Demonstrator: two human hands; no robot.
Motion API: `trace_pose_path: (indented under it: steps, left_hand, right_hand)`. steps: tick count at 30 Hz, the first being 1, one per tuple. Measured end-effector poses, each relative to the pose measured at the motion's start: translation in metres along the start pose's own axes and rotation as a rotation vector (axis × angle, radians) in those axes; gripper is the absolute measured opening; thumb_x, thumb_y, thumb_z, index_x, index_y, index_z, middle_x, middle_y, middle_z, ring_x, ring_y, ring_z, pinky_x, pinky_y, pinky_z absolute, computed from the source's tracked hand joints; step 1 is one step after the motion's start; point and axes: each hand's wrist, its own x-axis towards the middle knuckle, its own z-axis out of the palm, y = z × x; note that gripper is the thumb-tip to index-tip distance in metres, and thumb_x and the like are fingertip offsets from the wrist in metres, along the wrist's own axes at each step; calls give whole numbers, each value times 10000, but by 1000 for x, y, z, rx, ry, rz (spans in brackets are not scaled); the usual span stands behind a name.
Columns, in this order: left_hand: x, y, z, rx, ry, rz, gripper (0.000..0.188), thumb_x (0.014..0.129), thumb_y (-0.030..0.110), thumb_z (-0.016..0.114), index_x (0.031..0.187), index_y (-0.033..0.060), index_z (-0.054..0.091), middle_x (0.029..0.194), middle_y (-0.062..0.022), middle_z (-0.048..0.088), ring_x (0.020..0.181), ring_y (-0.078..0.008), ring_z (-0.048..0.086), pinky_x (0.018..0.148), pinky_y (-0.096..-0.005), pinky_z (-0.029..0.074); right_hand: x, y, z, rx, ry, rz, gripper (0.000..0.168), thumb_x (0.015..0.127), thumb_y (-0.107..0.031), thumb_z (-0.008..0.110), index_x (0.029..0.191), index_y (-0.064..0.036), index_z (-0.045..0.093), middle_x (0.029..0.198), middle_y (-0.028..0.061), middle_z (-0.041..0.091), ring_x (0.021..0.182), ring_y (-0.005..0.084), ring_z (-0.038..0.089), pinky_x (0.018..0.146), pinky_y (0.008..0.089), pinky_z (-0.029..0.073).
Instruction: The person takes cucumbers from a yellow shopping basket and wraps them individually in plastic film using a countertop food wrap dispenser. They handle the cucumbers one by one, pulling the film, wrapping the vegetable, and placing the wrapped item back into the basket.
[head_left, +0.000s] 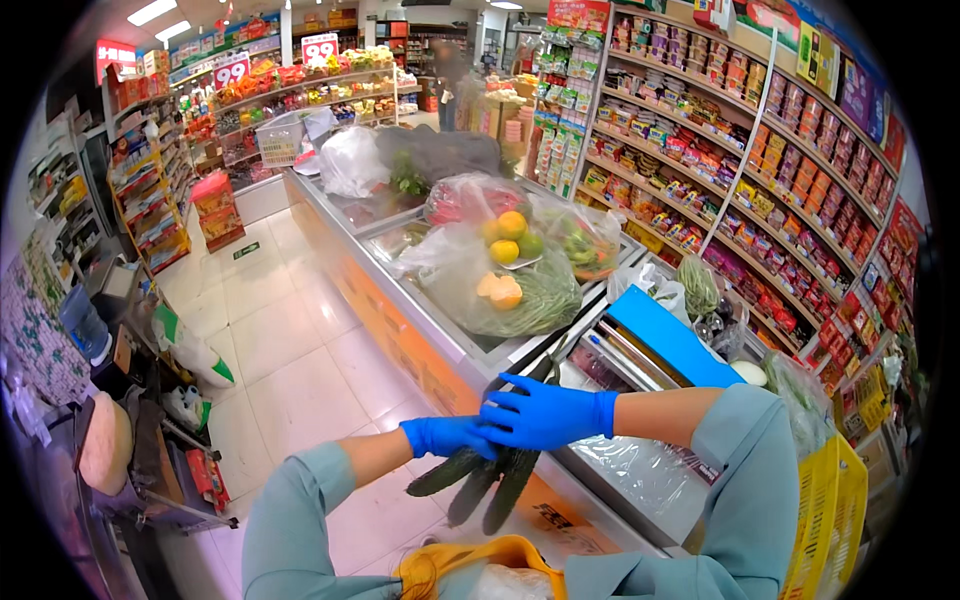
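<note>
Several dark green cucumbers (502, 487) are gathered in a bunch, held in front of my body above the floor and the freezer's edge. My left hand (450, 436), in a blue glove, closes around them from the left. Across their upper part lies my right hand (544, 412), also gloved in blue, with its fingers over the bunch and touching my left hand. The stem ends point up and away, near the blue cutter box of a film wrapping machine (667, 337). Clear film (637, 480) covers the machine's surface.
On the chest freezer (450, 330) lie clear bags of green beans (525, 300), oranges (512, 225) and other vegetables. A yellow plastic crate (829, 510) stands at my right. Packed shelves (675, 142) line the right side. Half a melon or gourd (105, 442) sits at far left. A blurred person stands far back.
</note>
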Motion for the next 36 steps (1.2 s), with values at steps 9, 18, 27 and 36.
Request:
trace_pose_path:
  steps: [9, 18, 27, 36]
  left_hand:
    - [-38, 156, 66, 596, -151, -311, 333, 898, 172, 539, 1200, 33, 520, 1154, -80, 556, 1042, -145, 532, 919, -300, 427]
    - [-42, 68, -69, 477, 78, 262, 828, 863, 179, 633, 1482, 107, 88, 1451, -147, 304, 1298, -272, 370, 1080, -402, 322]
    - [65, -40, 55, -972, 220, 723, 526, 891, 263, 544, 1330, 17, 391, 1293, -155, 488, 1191, -281, 473, 1057, -408, 334]
    - [68, -98, 39, -1181, 373, 563, 387, 848, 191, 522, 1197, 26, 521, 1151, -119, 573, 1079, -262, 541, 967, -389, 420]
  right_hand:
    - [-14, -3, 17, 116, 3, 298, 388, 794, -165, 533, 1139, 12, 509, 783, 96, 529, 730, 249, 556, 654, 347, 455]
    - [-54, -57, -23, 114, 206, 977, 667, 673, -246, 740, 1233, -5, 469, 1020, 157, 582, 930, 328, 571, 813, 403, 462]
    - [-12, -128, 58, 942, 545, 1634, 747, 682, -369, 783, 1270, -23, 475, 1131, 193, 610, 1033, 266, 607, 884, 354, 473]
    - [-17, -140, 87, 1116, 503, 1691, 560, 838, -331, 663, 1259, -1, 500, 1095, 172, 630, 981, 203, 606, 855, 322, 470]
